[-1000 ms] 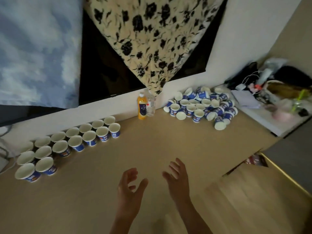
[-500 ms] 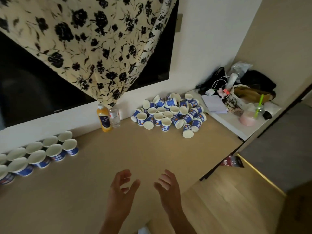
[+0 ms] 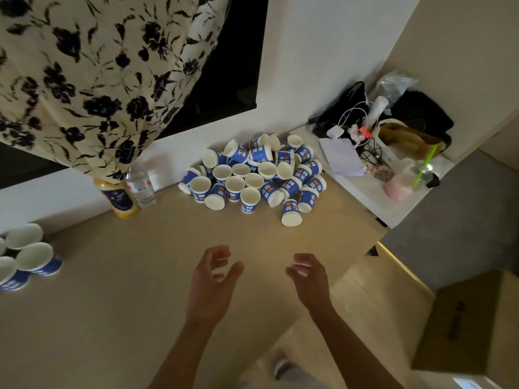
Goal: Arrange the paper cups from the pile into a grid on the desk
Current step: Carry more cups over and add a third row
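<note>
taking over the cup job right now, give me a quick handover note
Left hand and right hand: both empty, fingers loosely curled, above the desk, short of the pile.
Pile: jumbled cups at the back of the desk, ahead of the hands.
Done: grid cups stand upright in rows at the desk's left edge.
Left: the pile remains to be laid out.

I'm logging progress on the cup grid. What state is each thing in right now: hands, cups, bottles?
left hand: open, empty, above the desk.
right hand: open, empty.
pile of cups: jumbled, some upright, some on their sides.
gridded cups: upright, mouths up, at the view's left edge.
juice bottle: upright, top hidden by the curtain.
water bottle: upright.
</note>
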Demonstrator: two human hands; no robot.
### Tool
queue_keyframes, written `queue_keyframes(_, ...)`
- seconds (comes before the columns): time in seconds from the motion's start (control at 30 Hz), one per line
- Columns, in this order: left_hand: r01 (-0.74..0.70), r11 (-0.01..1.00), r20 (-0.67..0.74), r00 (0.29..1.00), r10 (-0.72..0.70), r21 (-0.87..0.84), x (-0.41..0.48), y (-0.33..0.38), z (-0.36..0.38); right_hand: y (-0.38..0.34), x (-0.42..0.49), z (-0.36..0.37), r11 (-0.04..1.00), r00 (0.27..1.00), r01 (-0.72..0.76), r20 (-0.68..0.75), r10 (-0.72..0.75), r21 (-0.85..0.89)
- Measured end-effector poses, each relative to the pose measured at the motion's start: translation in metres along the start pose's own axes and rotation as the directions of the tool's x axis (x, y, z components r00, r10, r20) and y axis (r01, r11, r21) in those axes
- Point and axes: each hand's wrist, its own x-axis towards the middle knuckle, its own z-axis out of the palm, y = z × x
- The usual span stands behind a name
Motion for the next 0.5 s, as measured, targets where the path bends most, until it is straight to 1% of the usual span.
queue_keyframes(0.17, 0.035, 0.999, -0.087, 0.996, -0.036, -0.017, 0.018, 0.008, 0.02, -0.005, 0.085, 0.005, 0.992, 0.995, 0.079, -0.047, -0.084, -0.099)
queue_keyframes(0.27, 0.066, 0.998, -0.149, 0.986, -0.067, -0.014, 0.023, 0.012, 0.043, -0.004, 0.136, 0.006, 0.961, 0.989, 0.141, -0.004, -0.146, -0.237)
queue_keyframes(0.33, 0.07, 0.997, -0.199, 0.977, -0.072, -0.014, 0.025, 0.014, 0.061, -0.002, 0.165, 0.006, 0.895, 0.974, 0.224, 0.065, -0.216, -0.385)
queue_keyframes(0.4, 0.084, 0.996, -0.252, 0.964, -0.082, -0.002, 0.03, 0.016, 0.083, 0.0, 0.194, 0.006, 0.793, 0.94, 0.342, 0.174, -0.295, -0.504)
queue_keyframes(0.5, 0.157, 0.988, -0.318, 0.936, -0.15, -0.005, 0.031, 0.015, 0.118, 0.011, 0.23, 0.006, 0.617, 0.859, 0.512, 0.368, -0.357, -0.597)
